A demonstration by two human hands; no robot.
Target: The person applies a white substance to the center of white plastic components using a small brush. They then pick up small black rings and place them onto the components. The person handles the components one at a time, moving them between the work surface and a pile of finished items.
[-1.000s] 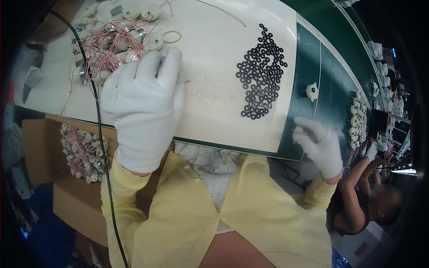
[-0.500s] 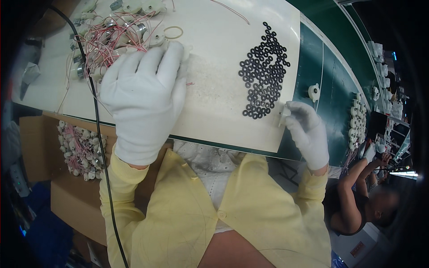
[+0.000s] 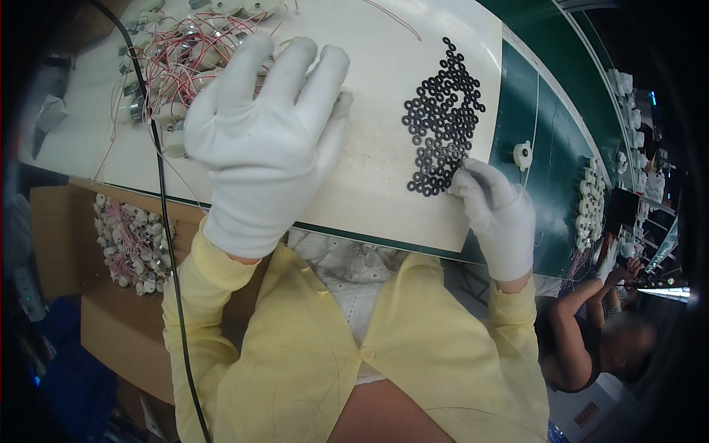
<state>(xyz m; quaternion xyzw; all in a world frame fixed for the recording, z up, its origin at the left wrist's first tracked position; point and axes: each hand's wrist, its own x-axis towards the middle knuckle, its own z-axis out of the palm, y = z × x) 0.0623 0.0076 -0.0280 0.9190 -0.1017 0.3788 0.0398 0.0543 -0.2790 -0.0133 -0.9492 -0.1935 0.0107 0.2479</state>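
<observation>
My left hand (image 3: 266, 125), in a white glove, is raised over the white tabletop beside a heap of small motors with red and white wires (image 3: 192, 55). Its fingers are apart and slightly bent, and the palm side is hidden. A spread of small black rings (image 3: 443, 111) lies right of the middle. At its lower right edge my gloved right hand (image 3: 498, 210) has its fingertips pinched together, touching or just above the rings. A pale bit shows at these fingertips, too small to name.
A round white part (image 3: 522, 155) sits on the green surface at right, with more white parts (image 3: 589, 207) in rows beyond. An open cardboard box (image 3: 122, 317) of wired parts stands below the table's left edge. A black cable (image 3: 164, 199) hangs across the left. Another person (image 3: 583, 332) works at far right.
My left hand has moved right and its fingers have spread away from the heap. My right hand has shifted left and slightly up, its fingertips reaching the edge of the black rings.
</observation>
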